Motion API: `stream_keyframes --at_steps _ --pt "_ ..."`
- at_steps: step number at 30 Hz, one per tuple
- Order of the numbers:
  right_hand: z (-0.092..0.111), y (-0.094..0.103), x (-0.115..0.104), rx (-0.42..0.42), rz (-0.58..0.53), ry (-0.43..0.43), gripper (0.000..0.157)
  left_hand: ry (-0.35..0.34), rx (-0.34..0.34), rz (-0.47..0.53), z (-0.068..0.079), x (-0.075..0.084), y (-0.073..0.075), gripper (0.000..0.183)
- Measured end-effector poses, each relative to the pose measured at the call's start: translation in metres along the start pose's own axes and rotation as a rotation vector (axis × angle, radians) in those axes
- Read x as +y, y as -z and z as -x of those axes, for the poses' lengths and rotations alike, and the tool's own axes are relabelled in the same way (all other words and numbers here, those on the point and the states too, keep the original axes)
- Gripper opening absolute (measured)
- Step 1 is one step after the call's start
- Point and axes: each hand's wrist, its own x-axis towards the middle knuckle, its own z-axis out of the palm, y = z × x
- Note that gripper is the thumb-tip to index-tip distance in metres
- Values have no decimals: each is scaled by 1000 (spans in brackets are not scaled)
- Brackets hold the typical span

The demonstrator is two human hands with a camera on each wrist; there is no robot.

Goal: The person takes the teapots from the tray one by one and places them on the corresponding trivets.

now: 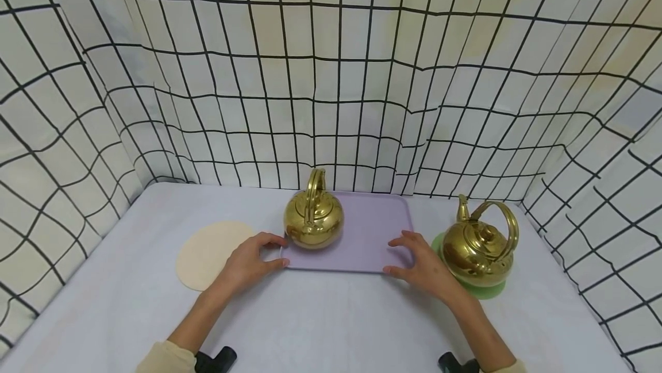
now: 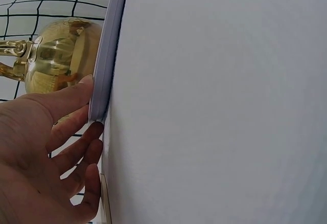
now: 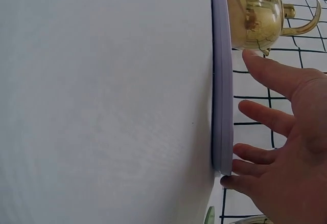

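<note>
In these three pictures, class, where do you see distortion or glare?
Head view: the grid backdrop bows like a fisheye and the kettle on the tray glints. Both wrist views: turned sideways, the tray edge running vertically, evenly lit.

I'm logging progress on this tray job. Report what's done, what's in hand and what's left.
Done: one brass kettle stands on the lilac tray, at its left end. In hand: the left hand pinches the tray's near left corner; the right hand touches the near right corner with spread fingers. Left: the second brass kettle sits off the tray on a green mat; the cream mat lies bare.
</note>
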Motion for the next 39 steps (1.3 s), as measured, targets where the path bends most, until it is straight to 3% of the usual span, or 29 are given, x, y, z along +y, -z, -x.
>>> stream_keyframes --at_steps 8,28,39 --pt "0 0 0 -57 -5 -2 49 0 -3 2 1 1 0 37" --pt "-1 0 3 -95 34 7 40 -16 -4 -26 -1 4 4 36" --pt "1 -1 5 -90 34 2 40 14 72 26 -7 8 12 31"
